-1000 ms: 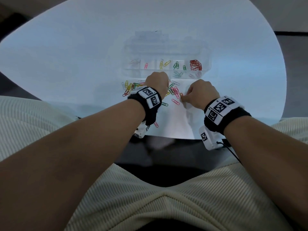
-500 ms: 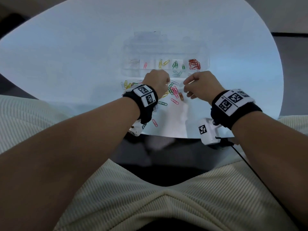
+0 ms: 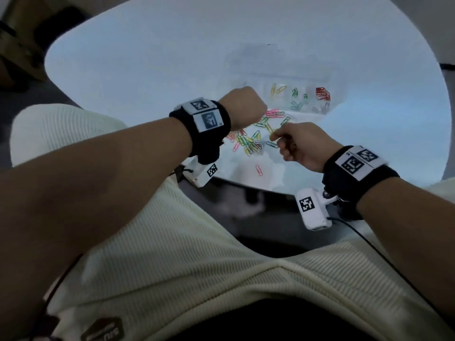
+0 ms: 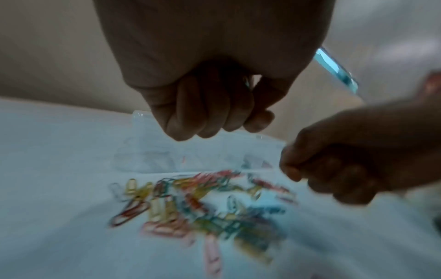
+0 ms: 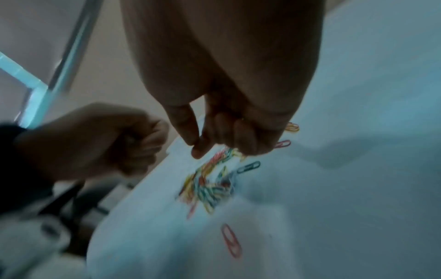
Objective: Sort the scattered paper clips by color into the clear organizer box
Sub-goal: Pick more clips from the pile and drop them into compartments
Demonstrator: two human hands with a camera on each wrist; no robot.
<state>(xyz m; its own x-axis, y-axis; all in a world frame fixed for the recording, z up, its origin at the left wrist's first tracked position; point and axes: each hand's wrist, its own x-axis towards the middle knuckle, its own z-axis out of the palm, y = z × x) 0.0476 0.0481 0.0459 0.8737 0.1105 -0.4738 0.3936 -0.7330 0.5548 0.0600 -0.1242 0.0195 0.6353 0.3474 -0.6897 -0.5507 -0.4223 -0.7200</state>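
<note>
A pile of mixed-colour paper clips (image 3: pixel 253 141) (image 4: pixel 203 203) (image 5: pixel 210 185) lies on the white table in front of the clear organizer box (image 3: pixel 258 67) (image 4: pixel 152 156). The box holds yellow, green and red clips in separate compartments. My left hand (image 3: pixel 242 107) (image 4: pixel 210 113) hovers as a fist over the pile's left side. A small bluish glint, seemingly a clip, shows between its thumb and forefinger. My right hand (image 3: pixel 273 139) (image 5: pixel 198 147) hangs over the pile's right edge, thumb pressed to forefinger. No clip shows between them.
One pink clip (image 3: pixel 258 170) (image 5: pixel 231 240) lies alone between the pile and the table's near edge. The round white table (image 3: pixel 147 57) stretches far to the left and behind the box. A brown object (image 3: pixel 14 45) stands on the floor at upper left.
The view has swung, so the pile and box now sit right of centre. My left hand has lifted off the pile. My right hand has come back down to the pile's right edge.
</note>
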